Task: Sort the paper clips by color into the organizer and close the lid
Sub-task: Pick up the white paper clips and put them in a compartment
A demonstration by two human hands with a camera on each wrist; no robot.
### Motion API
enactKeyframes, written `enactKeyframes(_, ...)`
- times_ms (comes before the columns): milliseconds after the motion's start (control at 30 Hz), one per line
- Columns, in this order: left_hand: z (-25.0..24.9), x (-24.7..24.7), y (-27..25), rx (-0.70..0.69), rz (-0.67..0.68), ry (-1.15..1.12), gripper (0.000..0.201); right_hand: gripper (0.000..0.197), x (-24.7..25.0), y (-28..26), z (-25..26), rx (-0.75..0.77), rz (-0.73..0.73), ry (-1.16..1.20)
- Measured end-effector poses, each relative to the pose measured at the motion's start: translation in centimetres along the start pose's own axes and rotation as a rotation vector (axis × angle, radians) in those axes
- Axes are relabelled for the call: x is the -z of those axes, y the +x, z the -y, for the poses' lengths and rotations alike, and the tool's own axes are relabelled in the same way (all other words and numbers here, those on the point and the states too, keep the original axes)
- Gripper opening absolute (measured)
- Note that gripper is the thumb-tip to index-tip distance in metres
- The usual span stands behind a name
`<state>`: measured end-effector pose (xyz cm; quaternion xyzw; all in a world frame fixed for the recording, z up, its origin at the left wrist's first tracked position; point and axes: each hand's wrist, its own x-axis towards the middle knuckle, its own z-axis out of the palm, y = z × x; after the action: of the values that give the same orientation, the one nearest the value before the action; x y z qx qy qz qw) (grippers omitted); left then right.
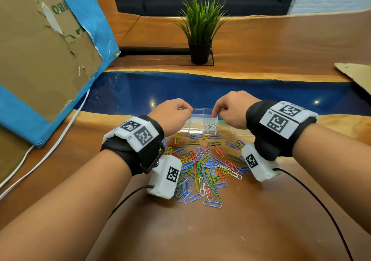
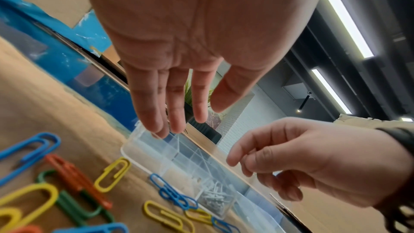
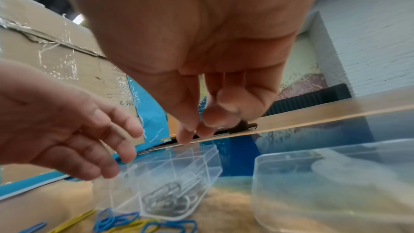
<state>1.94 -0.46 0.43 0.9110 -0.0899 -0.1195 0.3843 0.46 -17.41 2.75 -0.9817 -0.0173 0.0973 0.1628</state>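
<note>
Organizer (image 1: 197, 123) below both: left hand (image 2: 179, 70) fingers straight (empty); right hand (image 3: 201, 81) fingertips pinched together.

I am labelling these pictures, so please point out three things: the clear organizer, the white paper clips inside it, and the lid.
clear organizer (image 1: 197, 114): head view, bare far compartment wall.
white paper clips (image 1: 210, 126): head view, middle of the heap in the near right compartment.
lid (image 3: 291, 174): right wrist view, its near clear wall.

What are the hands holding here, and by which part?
Nothing visible. The left hand hangs open over the clear organizer; the right hand has its fingertips pinched together, with no clip seen between them.
</note>
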Motion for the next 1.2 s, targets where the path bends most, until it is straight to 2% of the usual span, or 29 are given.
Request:
enactKeyframes(133, 0.2, 0.1, -0.5, -0.068, -0.037, -0.012, 0.014, 0.026, -0.2, -0.9, -0.5, 0.069, 0.018, -0.020)
enactKeyframes(200, 0.3, 0.3, -1.0, -0.117, -0.023, 0.054, 0.010, 0.019, -0.4, -1.6, -0.6, 0.092, 0.050, -0.014)
enactKeyframes(367, 0.1, -0.3, -2.2, -0.156, 0.214, 0.439, 0.011, 0.012, -1.6, -3.6, -0.5, 0.148, 0.179, -0.120)
enactKeyframes(500, -0.3, -1.8, -2.7, -0.201, 0.336, 0.576, 0.015, 0.012, -2.6, -5.0, -0.1, 0.203, 0.268, -0.214)
enactKeyframes(633, -0.8, -2.6, -2.6, -0.263, 0.342, 0.643, 0.017, 0.006, -2.9, -5.3, -0.1, 0.212, 0.289, -0.280)
enactKeyframes(767, -0.5, -2.1, -2.5, -0.241, 0.362, 0.645, 0.022, 0.016, -2.7, -5.1, -0.8, 0.178, 0.230, -0.272)
enactKeyframes(867, -0.2, -1.5, -2.6, -0.213, 0.344, 0.644, 0.020, 0.021, -2.5, -5.1, -1.3, 0.138, 0.222, -0.186)
enactKeyframes(967, -0.2, -1.5, -2.5, -0.192, 0.259, 0.640, 0.016, 0.020, -2.4, -5.1, -1.4, 0.128, 0.198, -0.115)
enactKeyframes(1067, -0.6, -1.9, -2.3, -0.159, 0.233, 0.677, 0.013, 0.016, -2.2, -5.0, -1.5, 0.126, 0.199, -0.044)
enactKeyframes(1200, -1.0, -2.4, -2.2, -0.130, 0.238, 0.724, 0.023, 0.021, -2.0, -4.8, -2.1, 0.130, 0.230, 0.054)
